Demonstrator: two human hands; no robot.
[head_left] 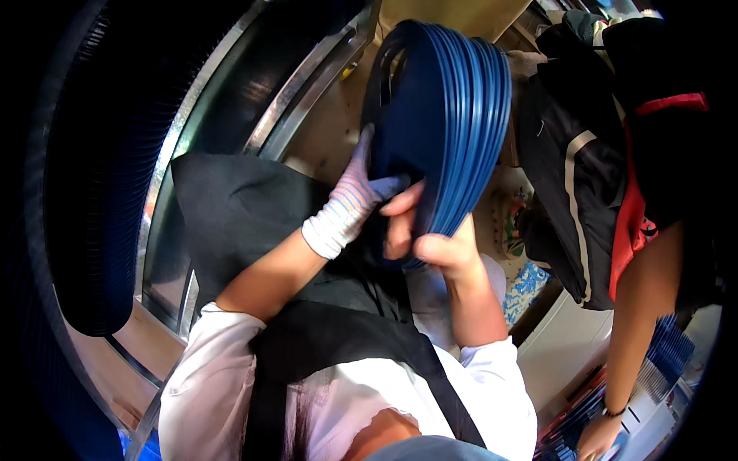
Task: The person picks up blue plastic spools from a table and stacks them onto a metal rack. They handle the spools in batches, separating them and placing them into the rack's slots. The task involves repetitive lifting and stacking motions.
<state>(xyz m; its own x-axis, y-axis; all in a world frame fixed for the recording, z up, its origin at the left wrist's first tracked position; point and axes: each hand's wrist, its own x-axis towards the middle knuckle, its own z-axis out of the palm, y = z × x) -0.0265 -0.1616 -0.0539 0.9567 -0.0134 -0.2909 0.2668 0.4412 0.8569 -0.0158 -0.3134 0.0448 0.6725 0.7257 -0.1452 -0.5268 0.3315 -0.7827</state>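
A thick stack of thin, dark blue oval pieces (473,115) stands upright before me, its shiny edges fanned toward the right. The front piece shows an opening near its top left; I cannot tell what the pieces are. My left hand (357,188), in a white glove with coloured stripes and bluish fingers, is closed around the stack's left edge, thumb against the front face. Bare, my right hand (434,238) grips the lower end, with its fingers on the face and its thumb near the bottom edge. Some of its fingertips are slightly blurred.
Metal rails (300,92) run along the left, beside a long row of dark ridged pieces (100,192). At right stands a co-worker in a dark jacket (569,169), a hand (600,438) reaching down to stacked blue pieces (669,349). A black apron (238,207) covers my lap.
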